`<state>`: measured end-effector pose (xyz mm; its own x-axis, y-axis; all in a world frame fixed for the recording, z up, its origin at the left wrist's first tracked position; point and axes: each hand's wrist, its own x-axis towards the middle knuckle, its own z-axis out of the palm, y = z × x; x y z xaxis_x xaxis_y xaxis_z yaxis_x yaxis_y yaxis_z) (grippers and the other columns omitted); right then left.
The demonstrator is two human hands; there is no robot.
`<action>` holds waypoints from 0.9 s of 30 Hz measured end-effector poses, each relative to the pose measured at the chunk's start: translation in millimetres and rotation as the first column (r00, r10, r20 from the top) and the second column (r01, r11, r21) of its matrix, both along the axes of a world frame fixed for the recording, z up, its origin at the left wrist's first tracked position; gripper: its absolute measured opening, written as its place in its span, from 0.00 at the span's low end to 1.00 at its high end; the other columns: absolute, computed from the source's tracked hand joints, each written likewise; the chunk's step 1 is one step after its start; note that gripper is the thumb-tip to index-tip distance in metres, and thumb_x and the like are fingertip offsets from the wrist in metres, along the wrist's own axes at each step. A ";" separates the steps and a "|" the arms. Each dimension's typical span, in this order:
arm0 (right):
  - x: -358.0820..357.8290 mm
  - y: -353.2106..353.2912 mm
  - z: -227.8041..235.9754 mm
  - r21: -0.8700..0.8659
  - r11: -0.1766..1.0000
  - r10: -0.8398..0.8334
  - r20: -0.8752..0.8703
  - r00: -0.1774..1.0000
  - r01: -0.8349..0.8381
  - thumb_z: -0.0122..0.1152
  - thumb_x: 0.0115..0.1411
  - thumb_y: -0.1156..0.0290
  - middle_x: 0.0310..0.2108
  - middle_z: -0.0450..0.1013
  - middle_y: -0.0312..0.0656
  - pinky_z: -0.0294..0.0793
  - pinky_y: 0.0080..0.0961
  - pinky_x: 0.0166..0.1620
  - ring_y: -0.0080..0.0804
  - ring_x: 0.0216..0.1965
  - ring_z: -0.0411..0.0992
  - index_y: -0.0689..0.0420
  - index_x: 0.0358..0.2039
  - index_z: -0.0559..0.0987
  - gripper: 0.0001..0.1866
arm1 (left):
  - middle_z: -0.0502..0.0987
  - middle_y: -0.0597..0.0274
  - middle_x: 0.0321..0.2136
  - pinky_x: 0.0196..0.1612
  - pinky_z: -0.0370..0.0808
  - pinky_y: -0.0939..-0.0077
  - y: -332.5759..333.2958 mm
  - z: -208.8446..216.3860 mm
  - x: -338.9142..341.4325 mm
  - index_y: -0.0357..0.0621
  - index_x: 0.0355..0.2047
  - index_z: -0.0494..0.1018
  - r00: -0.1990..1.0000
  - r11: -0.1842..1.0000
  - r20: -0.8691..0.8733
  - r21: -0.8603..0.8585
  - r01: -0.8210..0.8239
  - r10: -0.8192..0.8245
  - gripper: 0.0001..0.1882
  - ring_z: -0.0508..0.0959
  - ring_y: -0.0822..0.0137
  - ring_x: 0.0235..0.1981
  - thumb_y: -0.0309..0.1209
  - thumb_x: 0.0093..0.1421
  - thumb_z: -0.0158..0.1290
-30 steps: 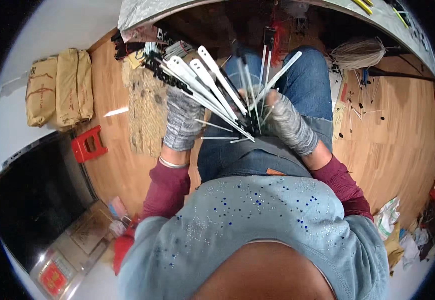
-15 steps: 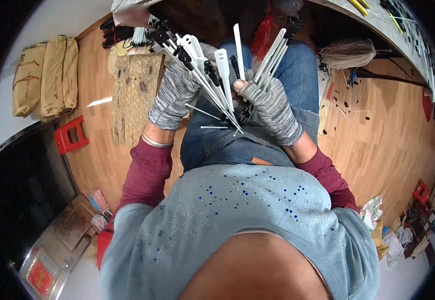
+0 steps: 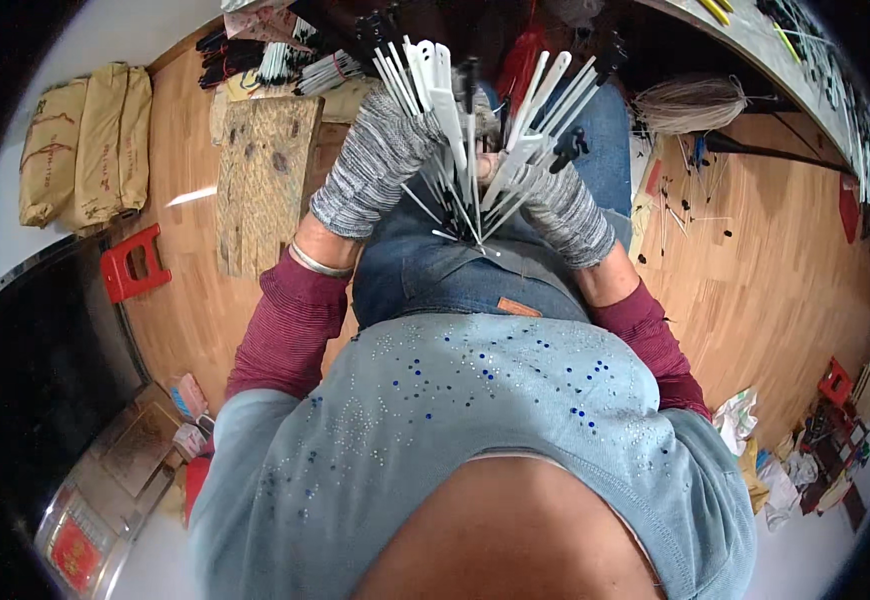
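Both my hands wear grey knitted gloves and are raised over my lap. My left hand (image 3: 380, 160) grips a fan of long white flat sticks with black ends (image 3: 435, 90), their lower tips gathered near my jeans. My right hand (image 3: 560, 205) holds the right part of the same bundle (image 3: 540, 100), where more white sticks and one black-tipped piece point up and right. The two hands sit close together, the sticks crossing between them. A few loose white sticks lie on my lap under the hands.
A woven mat (image 3: 265, 170) lies on the wooden floor to my left, with tan sacks (image 3: 85, 145) and a red plastic stool (image 3: 133, 262) beyond it. More stick bundles (image 3: 295, 65) lie at the top left. A pale fibre bundle (image 3: 690, 100) and scattered small pieces lie on my right.
The stick bundle has swung from slanting left to standing nearly upright, and both hands have risen and drawn closer together around it.
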<state>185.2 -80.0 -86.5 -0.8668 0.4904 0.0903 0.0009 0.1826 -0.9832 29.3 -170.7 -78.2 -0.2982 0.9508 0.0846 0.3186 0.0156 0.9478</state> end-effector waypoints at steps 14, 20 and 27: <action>7.5 -6.0 -4.9 -0.505 0.861 -0.036 0.062 0.997 0.062 0.56 0.48 0.60 0.20 0.69 0.36 0.65 0.19 0.27 0.20 0.23 0.66 0.60 0.27 0.74 0.15 | 0.69 0.70 0.25 0.29 0.67 0.85 8.4 20.0 6.7 0.44 0.31 0.68 0.878 0.998 0.476 -0.029 0.062 -0.040 0.13 0.69 0.76 0.26 0.37 0.48 0.53; 3.9 -3.3 -5.2 -0.242 0.961 -0.125 0.044 0.991 0.132 0.56 0.49 0.60 0.20 0.69 0.35 0.65 0.18 0.26 0.19 0.24 0.66 0.61 0.27 0.74 0.15 | 0.70 0.70 0.23 0.28 0.68 0.85 19.5 9.7 -0.1 0.44 0.29 0.70 0.722 0.970 0.664 0.023 0.242 -0.196 0.10 0.70 0.76 0.25 0.35 0.48 0.53; 22.5 2.9 -11.0 0.042 0.997 -0.059 0.014 0.998 0.058 0.56 0.49 0.63 0.20 0.69 0.37 0.66 0.20 0.27 0.23 0.23 0.67 0.60 0.28 0.74 0.12 | 0.71 0.68 0.23 0.29 0.69 0.84 26.0 12.2 13.6 0.42 0.29 0.70 0.963 0.976 0.197 0.152 0.156 -0.185 0.09 0.72 0.74 0.25 0.33 0.49 0.51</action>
